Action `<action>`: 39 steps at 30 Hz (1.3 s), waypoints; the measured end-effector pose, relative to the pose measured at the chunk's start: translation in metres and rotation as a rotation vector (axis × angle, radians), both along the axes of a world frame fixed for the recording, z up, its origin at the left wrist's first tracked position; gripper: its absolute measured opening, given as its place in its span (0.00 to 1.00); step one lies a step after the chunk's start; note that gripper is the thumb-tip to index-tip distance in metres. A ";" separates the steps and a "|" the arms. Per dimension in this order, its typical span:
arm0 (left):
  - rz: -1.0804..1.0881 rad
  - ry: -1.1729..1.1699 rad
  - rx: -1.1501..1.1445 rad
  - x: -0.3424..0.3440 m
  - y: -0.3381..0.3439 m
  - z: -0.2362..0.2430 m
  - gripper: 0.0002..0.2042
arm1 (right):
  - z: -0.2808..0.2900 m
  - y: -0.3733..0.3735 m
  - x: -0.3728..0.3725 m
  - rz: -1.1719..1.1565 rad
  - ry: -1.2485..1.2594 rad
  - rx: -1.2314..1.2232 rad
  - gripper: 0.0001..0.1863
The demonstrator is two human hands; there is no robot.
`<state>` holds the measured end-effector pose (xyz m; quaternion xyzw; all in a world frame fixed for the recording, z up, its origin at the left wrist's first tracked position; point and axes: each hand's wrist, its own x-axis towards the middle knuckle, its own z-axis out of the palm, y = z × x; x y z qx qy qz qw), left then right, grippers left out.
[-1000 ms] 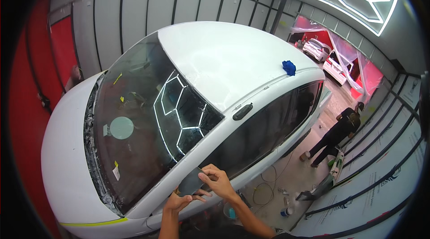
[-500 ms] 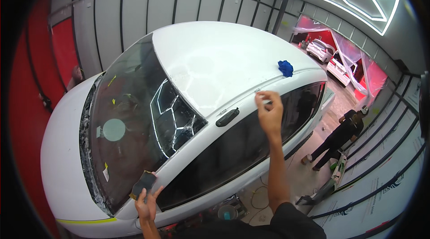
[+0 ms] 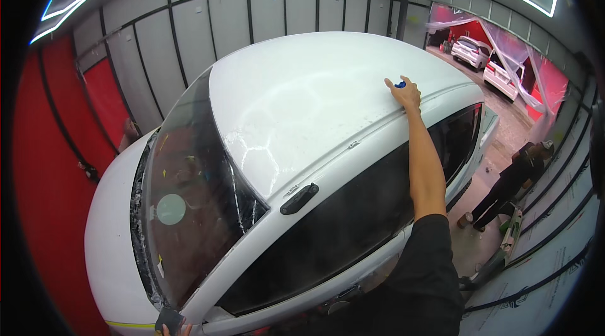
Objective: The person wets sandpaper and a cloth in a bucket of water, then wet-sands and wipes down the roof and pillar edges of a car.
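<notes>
Right hand [image 3: 408,93] is gripping a blue cloth [image 3: 400,85] at the roof [image 3: 315,96] of the white car [image 3: 108,235], while left hand [image 3: 184,330], partly cropped, is holding a dark grey sheet [image 3: 169,319] near the windshield [image 3: 201,210] base.

Car roof [image 3: 315,103]: smooth, glossy white paint. Side window [image 3: 334,230]: smooth glass. Handheld sheet [image 3: 167,321]: matt. Blue wad [image 3: 400,85]: cloth.

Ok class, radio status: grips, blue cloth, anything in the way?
Right grip around blue cloth on white roof. Left grip on dark pad, near windshield. No obstruction seen.
</notes>
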<state>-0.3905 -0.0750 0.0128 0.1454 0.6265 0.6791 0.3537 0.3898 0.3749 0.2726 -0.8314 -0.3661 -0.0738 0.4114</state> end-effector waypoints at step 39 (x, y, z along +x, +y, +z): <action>-0.846 1.424 0.390 0.267 0.383 0.133 0.31 | 0.011 0.008 -0.196 0.613 -0.401 0.055 0.17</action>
